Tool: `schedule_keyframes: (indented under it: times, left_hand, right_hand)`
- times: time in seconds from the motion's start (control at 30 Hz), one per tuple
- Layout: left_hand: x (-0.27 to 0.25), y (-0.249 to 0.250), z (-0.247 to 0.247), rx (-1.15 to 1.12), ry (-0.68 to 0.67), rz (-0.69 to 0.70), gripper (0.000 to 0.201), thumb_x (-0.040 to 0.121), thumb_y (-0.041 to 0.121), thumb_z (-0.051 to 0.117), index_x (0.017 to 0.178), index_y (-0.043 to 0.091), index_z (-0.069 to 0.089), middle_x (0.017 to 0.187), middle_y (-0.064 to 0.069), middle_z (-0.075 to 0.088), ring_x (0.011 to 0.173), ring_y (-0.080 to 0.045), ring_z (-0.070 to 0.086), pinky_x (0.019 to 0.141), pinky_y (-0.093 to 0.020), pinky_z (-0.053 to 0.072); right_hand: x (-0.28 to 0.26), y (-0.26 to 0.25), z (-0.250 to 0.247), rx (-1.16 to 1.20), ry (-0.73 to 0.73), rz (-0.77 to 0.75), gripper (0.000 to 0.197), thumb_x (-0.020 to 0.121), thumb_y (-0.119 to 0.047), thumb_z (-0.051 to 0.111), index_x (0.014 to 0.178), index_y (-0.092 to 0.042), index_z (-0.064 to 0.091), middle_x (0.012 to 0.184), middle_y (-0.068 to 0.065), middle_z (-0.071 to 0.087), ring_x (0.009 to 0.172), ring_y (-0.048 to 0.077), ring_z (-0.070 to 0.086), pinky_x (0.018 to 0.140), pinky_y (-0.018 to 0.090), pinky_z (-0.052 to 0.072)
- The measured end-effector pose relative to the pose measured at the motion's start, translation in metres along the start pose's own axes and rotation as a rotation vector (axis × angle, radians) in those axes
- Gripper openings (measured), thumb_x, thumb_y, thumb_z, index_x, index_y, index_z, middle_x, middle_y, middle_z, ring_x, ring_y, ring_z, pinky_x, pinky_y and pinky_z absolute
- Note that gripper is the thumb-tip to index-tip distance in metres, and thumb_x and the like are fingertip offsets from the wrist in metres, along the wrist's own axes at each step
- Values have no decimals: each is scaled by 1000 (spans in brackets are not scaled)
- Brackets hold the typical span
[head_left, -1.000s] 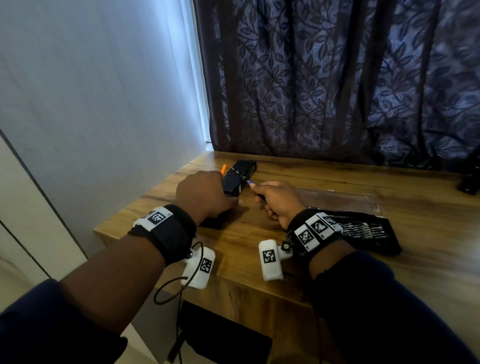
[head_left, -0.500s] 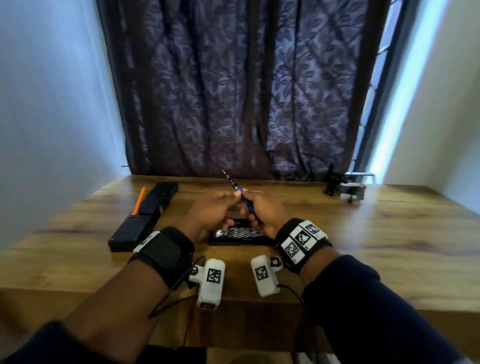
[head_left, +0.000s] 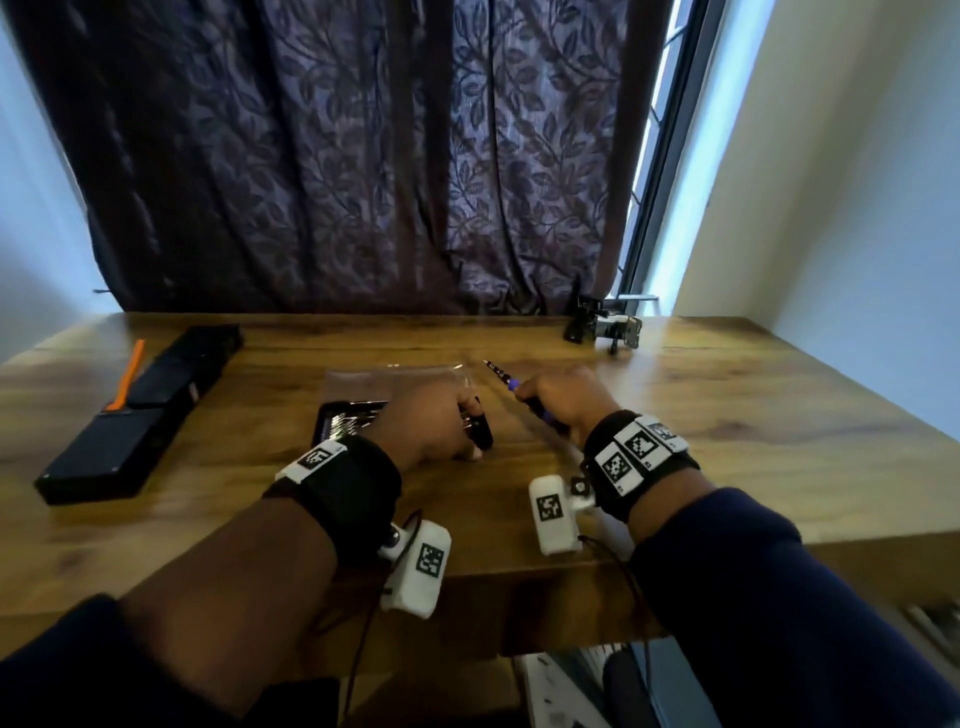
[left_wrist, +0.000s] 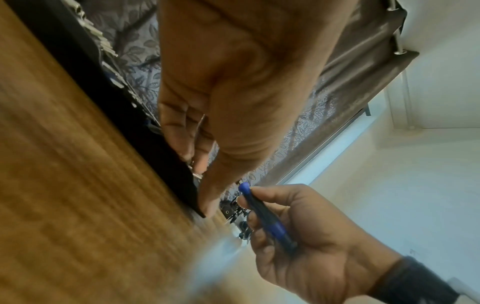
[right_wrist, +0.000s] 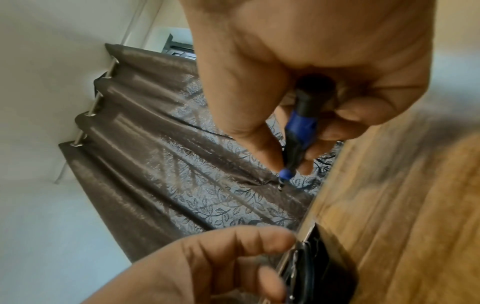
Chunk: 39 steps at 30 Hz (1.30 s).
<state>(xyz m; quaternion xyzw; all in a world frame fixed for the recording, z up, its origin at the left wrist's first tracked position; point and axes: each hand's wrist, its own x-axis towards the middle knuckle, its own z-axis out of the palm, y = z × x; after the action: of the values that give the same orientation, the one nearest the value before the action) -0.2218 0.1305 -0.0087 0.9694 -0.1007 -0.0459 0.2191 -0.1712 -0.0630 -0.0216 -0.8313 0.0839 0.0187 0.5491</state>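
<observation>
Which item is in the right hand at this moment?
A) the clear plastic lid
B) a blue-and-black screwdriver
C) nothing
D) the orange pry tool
B: the right hand has its fingers curled round the blue-and-black screwdriver, whose tip points away over the table, while the left hand grips the end of the bit case.
</observation>
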Motion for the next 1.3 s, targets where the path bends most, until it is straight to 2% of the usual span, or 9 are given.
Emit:
schedule_keyframes:
  times: [0.13,0.3,0.5,0.57,0.77,0.9,1.13,1.2,1.3]
  left_hand:
    - [6,-2,-6,154,-13,24,45,86,20,83,127,33,70,124,7,65,106,-13,58,83,-26,44]
    - [14,-2,-17,276,-43,97,35,90,11,76,118,31,76,126,9,67,109,-11,58,89,-25,44]
    - [18,-1,-18,215,-83,37,30,91,14,76,115,32,75,113,11,67,101,-11,59,87,-27,48]
    - [18,0,-18,186,-91,24,29,91,20,77,118,30,73,108,11,66,101,-11,59,88,-28,48]
    - [26,-5,-20,-66,-85,25,22,79,34,88,98,28,79,96,9,74,92,-12,67,84,-32,56]
    - [54,7,-24,-292,-113,46,28,77,37,90,96,21,78,78,7,72,64,-10,62,60,-24,48]
    - [152,36,-22,-540,-181,-2,24,84,34,85,100,19,74,81,0,69,57,-11,56,51,-23,45]
    - [180,40,-16,-572,-209,-2,25,89,31,81,107,16,73,87,-2,72,55,-9,56,51,-23,44]
    - [209,44,-5,-579,-213,8,27,89,33,80,108,15,73,83,1,73,56,-8,54,49,-20,43]
  right_hand:
    - [15,-6,0,-106,-101,157,21,87,-20,75,99,-3,74,67,8,67,42,13,52,41,24,40]
    - [32,-10,14,-189,-280,275,16,88,-18,78,89,-6,68,54,3,61,40,10,53,36,20,39]
    - [44,-6,26,-222,-258,243,24,76,-18,89,87,-7,71,71,10,71,67,20,64,79,32,57]
    - [43,-7,26,-210,-253,240,23,76,-17,89,86,-7,71,73,10,72,72,21,65,85,35,57]
    - [32,-15,22,-211,-284,254,19,85,-28,80,88,-11,73,65,4,66,53,15,55,58,27,44]
    - [42,-25,-4,-255,-186,184,28,87,-30,78,99,-4,72,74,10,73,61,21,59,55,30,47]
    - [117,-25,-58,-479,25,95,38,83,-42,79,98,-8,75,96,9,78,85,26,73,89,41,61]
    - [144,-25,-76,-622,159,31,40,82,-48,78,98,-12,71,100,8,74,91,28,72,81,38,61]
    - [185,-19,-100,-719,332,79,58,70,-59,82,100,-12,66,99,8,70,79,22,65,58,28,48]
